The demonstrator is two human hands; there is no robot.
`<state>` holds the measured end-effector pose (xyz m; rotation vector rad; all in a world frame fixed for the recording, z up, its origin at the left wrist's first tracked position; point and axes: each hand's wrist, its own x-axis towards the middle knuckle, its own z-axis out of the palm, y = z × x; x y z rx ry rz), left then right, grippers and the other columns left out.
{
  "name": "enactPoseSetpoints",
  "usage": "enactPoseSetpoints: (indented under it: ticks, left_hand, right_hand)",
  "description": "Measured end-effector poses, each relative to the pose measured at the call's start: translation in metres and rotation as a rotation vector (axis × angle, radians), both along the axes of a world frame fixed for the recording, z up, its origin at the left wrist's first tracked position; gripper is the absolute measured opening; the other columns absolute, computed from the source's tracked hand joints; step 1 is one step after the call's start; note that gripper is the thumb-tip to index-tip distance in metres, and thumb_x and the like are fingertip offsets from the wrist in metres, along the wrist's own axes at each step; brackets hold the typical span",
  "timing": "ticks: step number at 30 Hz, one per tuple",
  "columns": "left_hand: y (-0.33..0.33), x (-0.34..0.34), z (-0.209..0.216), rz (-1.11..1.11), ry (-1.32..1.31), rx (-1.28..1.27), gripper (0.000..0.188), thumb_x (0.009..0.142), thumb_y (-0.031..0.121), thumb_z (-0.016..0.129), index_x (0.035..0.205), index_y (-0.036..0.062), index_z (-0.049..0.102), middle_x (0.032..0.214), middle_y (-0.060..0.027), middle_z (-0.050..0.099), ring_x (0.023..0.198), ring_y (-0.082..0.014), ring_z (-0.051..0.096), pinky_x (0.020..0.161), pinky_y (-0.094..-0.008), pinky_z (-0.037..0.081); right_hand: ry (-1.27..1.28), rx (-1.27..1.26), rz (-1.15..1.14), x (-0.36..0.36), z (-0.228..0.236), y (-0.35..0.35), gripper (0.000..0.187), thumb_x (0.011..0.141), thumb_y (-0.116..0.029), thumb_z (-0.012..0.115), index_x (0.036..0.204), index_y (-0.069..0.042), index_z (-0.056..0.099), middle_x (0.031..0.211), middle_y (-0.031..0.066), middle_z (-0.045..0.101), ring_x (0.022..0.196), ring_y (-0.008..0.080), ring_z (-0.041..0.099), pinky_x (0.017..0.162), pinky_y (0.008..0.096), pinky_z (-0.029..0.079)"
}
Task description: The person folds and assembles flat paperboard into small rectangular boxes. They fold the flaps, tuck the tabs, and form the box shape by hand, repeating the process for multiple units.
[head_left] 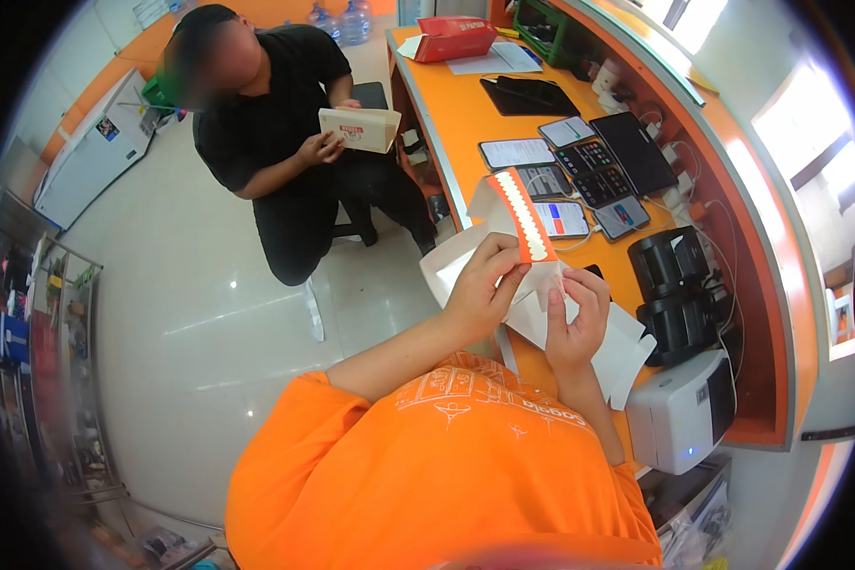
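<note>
A partly folded cardboard box (522, 217) is held up in front of me, over the near edge of the orange counter. Its inside is white, and one side carries an orange-red band with a white pattern. My left hand (484, 290) pinches the lower end of that band between thumb and fingers. Close by on the right, my right hand (578, 321) grips a corner of the same box with thumb and fingertips. A long white flap of the box spreads out behind and below my right hand, over the counter. Part of the box is hidden by my hands.
Several phones (515, 153) and a dark tablet (634, 152) lie with cables on the orange counter (456, 109). Black devices (674, 294) and a white printer (682, 413) stand at right. A red box (451, 38) sits at the far end. A seated co-worker (285, 123) holds another carton (361, 129).
</note>
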<state>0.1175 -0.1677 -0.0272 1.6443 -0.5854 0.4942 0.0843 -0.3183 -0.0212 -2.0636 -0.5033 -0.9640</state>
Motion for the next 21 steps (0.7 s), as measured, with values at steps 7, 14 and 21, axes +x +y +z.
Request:
enactPoseSetpoints:
  ticks: [7, 14, 21]
  left_hand:
    - [-0.005, 0.012, -0.003, -0.084, 0.076, -0.236, 0.008, 0.084, 0.001, 0.064, 0.091, 0.0027, 0.061, 0.088, -0.0087, 0.063, 0.082, -0.0197, 0.061, 0.073, -0.0270, 0.047]
    - [-0.012, 0.002, -0.010, -0.100, 0.069, -0.202, 0.008, 0.083, 0.000, 0.067, 0.089, 0.0040, 0.063, 0.090, -0.0059, 0.065, 0.085, -0.0143, 0.061, 0.074, -0.0259, 0.046]
    - [-0.014, 0.003, -0.013, -0.186, 0.135, -0.227, 0.010, 0.082, 0.002, 0.067, 0.091, 0.0028, 0.063, 0.093, -0.0087, 0.067, 0.086, -0.0191, 0.064, 0.073, -0.0284, 0.048]
  right_hand:
    - [-0.051, 0.063, 0.002, 0.007, 0.001, 0.003, 0.017, 0.075, 0.001, 0.071, 0.090, -0.001, 0.062, 0.101, 0.0127, 0.057, 0.091, 0.0247, 0.057, 0.077, 0.0318, 0.047]
    - [-0.043, 0.025, -0.084, 0.010, 0.004, 0.001, 0.018, 0.074, 0.002, 0.072, 0.089, -0.001, 0.063, 0.097, 0.0119, 0.056, 0.088, 0.0235, 0.056, 0.074, 0.0307, 0.046]
    - [-0.022, 0.064, -0.083, 0.007, 0.003, 0.002, 0.015, 0.075, 0.001, 0.071, 0.087, -0.002, 0.062, 0.094, 0.0112, 0.056, 0.087, 0.0237, 0.056, 0.075, 0.0308, 0.045]
